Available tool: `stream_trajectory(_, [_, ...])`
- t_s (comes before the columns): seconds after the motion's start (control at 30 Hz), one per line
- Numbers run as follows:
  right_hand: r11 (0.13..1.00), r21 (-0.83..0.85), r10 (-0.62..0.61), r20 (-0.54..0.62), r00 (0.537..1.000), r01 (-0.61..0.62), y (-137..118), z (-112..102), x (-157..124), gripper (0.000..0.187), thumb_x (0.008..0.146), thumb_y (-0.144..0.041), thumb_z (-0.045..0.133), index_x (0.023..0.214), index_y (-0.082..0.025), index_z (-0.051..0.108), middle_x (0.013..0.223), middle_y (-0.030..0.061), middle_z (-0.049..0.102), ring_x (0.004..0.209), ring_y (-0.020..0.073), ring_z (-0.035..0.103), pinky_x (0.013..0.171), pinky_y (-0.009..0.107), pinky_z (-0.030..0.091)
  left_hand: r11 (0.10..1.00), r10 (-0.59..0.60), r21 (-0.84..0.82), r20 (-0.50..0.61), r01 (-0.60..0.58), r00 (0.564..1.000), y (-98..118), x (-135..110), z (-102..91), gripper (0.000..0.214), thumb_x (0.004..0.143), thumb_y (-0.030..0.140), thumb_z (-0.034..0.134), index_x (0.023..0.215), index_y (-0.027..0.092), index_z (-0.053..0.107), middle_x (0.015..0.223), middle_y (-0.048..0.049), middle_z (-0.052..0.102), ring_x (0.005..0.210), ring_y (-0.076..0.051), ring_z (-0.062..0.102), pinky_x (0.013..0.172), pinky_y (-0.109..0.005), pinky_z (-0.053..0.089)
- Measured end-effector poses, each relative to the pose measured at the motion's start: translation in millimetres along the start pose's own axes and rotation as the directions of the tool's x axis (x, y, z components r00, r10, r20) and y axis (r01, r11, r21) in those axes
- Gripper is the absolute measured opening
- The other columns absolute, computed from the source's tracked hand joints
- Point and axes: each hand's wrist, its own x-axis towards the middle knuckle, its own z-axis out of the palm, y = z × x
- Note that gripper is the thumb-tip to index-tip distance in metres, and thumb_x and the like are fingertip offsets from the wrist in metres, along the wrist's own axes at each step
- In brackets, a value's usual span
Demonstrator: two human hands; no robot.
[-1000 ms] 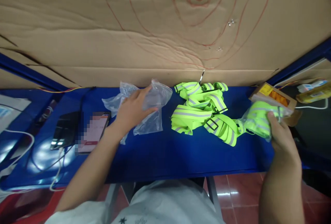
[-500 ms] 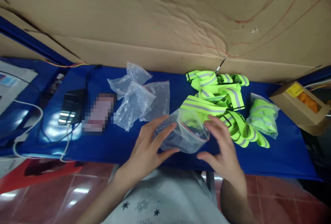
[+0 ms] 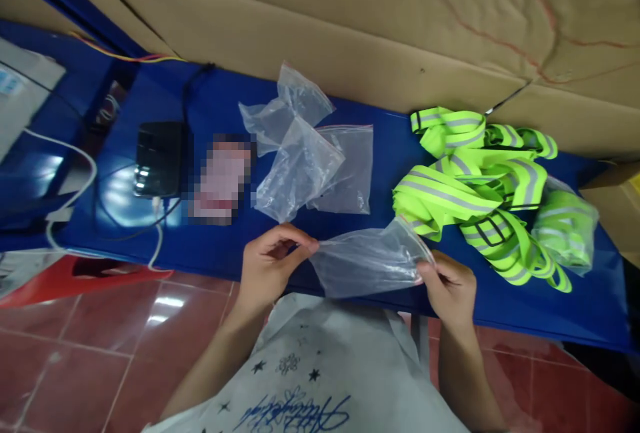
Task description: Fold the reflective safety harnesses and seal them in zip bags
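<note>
A clear zip-lock bag [image 3: 367, 261] is stretched sideways between my two hands, above the front of the blue table. My left hand [image 3: 275, 263] pinches a corner at its closed end. At the zip end, my right hand [image 3: 447, 283] grips the edge between thumb and fingers. The bag looks flat, with nothing visible inside. Just behind my right hand lies a loose heap of neon yellow-green straps [image 3: 465, 193] with grey reflective stripes and black buckles. Several more clear zip-lock bags [image 3: 305, 159] lie behind my left hand.
A filled bag of yellow-green straps [image 3: 567, 226] lies right of the heap, by a cardboard box [image 3: 617, 209]. On the left are a blurred-out phone [image 3: 223, 183], a black device [image 3: 160, 156] and white cables [image 3: 80, 153]. A cardboard wall [image 3: 325, 26] stands behind the table.
My hands have gone from cupping the opened bag to pinching its two ends and pulling it flat. The view has turned left and down.
</note>
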Motion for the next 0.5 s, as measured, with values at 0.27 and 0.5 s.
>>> stream_trajectory(0.27, [0.985,0.163,-0.087,0.242,0.966,0.048,1,-7,-7,0.011,0.091,-0.013,0.074,0.095,-0.023,0.076,0.075,-0.0021,0.073,0.067,0.0129,0.069,0.064,0.023,0.055,0.914,-0.182,-0.382,-0.080,0.138,0.980,2,6,-16.5,0.024,0.073,0.027,0.094,0.083,0.021,0.073,0.075,0.0033,0.070,0.063,-0.007,0.067,0.058,-0.014,0.056])
stream_trajectory(0.5, [0.996,-0.030,-0.077,0.043,0.996,0.078,-4,1,-18,0.025,0.089,-0.005,0.070,0.104,-0.025,0.074,0.087,0.0009,0.076,0.078,0.0161,0.072,0.071,0.029,0.058,0.986,0.043,-0.145,-0.227,-0.078,0.973,10,-2,-24.0,0.018,0.078,0.012,0.086,0.091,0.022,0.077,0.092,0.0004,0.077,0.067,-0.010,0.069,0.059,-0.018,0.059])
